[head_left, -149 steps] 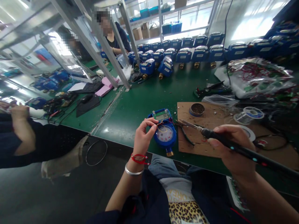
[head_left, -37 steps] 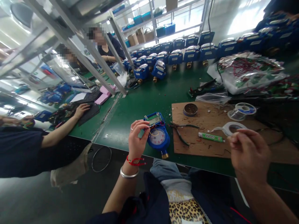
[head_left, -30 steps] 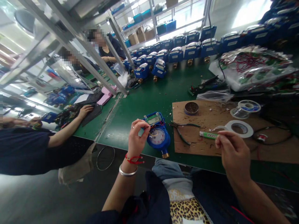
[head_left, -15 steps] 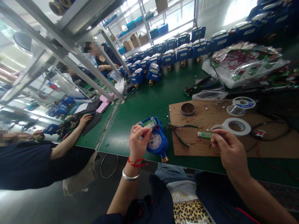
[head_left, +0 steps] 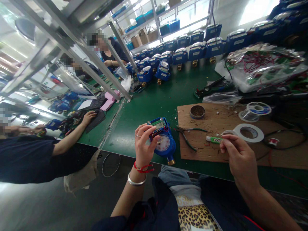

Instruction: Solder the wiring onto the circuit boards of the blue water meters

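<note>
A blue water meter (head_left: 172, 146) lies on the green bench in front of me, its small LCD and round dial facing up and a brass fitting at its near end. Over the meter's left side is my left hand (head_left: 145, 142), thumb and index finger apart, with nothing visible between them. Thin wires show near those fingertips. My right hand (head_left: 239, 155) is closed in a pinch on the right end of a small green tube (head_left: 213, 139) with white lettering, above the cardboard. Green-handled pliers (head_left: 189, 136) lie between the meter and the tube.
On the cardboard sheet (head_left: 192, 154) are a round tin (head_left: 197, 111), a tape roll (head_left: 249, 132) and a solder wire spool (head_left: 258, 109). Bagged wired boards (head_left: 260, 64) lie behind. Blue meters (head_left: 180, 56) line the back. A co-worker's arm (head_left: 72, 136) is at left.
My left thumb and index finger have parted from their pinch over the meter's display. My right hand keeps its hold on the green tube. The view has shifted slightly.
</note>
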Available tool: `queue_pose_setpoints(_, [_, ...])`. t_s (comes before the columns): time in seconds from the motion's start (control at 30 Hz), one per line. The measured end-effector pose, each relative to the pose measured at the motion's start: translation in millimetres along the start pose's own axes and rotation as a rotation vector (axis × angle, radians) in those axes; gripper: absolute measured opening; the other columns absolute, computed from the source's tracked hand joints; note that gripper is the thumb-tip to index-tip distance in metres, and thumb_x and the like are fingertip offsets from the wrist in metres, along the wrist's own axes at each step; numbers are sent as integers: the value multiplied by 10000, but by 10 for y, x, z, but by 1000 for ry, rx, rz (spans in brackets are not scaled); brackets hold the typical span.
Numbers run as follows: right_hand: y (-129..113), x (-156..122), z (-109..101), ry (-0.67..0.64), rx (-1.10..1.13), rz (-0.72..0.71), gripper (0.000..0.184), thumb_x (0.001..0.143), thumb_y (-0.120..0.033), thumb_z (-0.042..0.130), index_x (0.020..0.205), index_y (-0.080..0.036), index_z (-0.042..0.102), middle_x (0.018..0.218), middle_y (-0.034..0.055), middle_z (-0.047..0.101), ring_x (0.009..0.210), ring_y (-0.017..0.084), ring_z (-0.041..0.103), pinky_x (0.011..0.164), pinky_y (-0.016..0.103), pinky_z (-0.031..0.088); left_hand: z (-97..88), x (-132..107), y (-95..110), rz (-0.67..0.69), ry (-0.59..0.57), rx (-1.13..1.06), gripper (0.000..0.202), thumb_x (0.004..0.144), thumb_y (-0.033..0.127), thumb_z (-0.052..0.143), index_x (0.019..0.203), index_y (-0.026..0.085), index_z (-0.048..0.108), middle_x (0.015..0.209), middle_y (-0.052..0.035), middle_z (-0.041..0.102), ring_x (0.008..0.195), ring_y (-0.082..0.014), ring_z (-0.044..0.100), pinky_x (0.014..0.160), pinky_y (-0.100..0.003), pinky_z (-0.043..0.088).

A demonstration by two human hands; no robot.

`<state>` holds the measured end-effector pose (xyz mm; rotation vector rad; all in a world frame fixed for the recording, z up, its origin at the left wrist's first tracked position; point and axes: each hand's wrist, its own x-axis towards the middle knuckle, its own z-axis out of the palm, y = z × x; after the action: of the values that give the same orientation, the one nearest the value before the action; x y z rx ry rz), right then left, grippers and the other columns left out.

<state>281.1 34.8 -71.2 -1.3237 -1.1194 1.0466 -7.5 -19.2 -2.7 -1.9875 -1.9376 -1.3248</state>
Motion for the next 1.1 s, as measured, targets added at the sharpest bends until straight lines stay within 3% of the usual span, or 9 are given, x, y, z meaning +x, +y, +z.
queue_pose_setpoints(0.13, [-6,-13,20,6,-27,11,160,829,-375,610,898,-235,646,716,-14,601,604,141,532,606,305,421,35,-325,-57,-284,169,-159,510,891,414,588,1354,243,456,1415,-117,431,1325,-257,409,1137,-458,310])
queue_pose_setpoints(0.27, [-30,-37,42,25,-76,-8,143,829,-363,599,899,-252,657,728,-13,602,616,140,532,650,319,424,158,-628,-77,-630,147,-442,562,908,452,542,1396,226,382,1477,-126,378,1362,-255,386,1169,-451,278])
queue_pose_setpoints(0.37, [-63,-63,51,33,-108,-32,132,824,-363,587,885,-273,661,732,-9,597,622,151,534,659,332,433,261,-707,-13,-803,147,-702,594,882,466,580,1391,231,383,1478,-109,399,1380,-259,373,1163,-415,309])
queue_pose_setpoints(0.53, [-82,-104,58,23,-195,-34,161,819,-402,578,918,-306,661,734,4,590,617,194,546,615,367,453,375,-641,131,-919,161,-990,723,809,399,702,1419,239,348,1403,-96,498,1300,-279,476,1101,-387,396])
queue_pose_setpoints(0.7, [-48,-118,53,21,-258,-52,184,834,-429,568,932,-302,658,774,8,612,688,212,582,691,390,453,388,-532,122,-930,277,-1113,782,749,307,737,1424,199,357,1302,-124,571,1187,-286,561,1005,-392,464])
queue_pose_setpoints(0.8, [-36,-117,28,6,-364,-10,272,840,-465,552,967,-251,661,790,17,626,706,215,596,653,362,434,326,-429,-88,-953,341,-1144,800,685,278,765,1393,164,411,1222,-129,614,1087,-279,608,932,-376,489])
queue_pose_setpoints(0.9, [-6,-92,-4,-6,-422,-8,307,847,-469,543,984,-220,661,811,11,638,774,209,604,714,335,421,156,-280,-500,-912,419,-1111,748,657,288,780,1330,148,485,1135,-117,653,999,-256,633,884,-356,491])
queue_pose_setpoints(1.1, [85,-14,-40,-63,-428,54,365,833,-505,541,995,-199,655,832,21,650,812,209,602,723,311,399,-534,133,-1540,-840,550,-938,495,638,300,782,1067,120,613,894,-51,685,850,-194,626,802,-293,482])
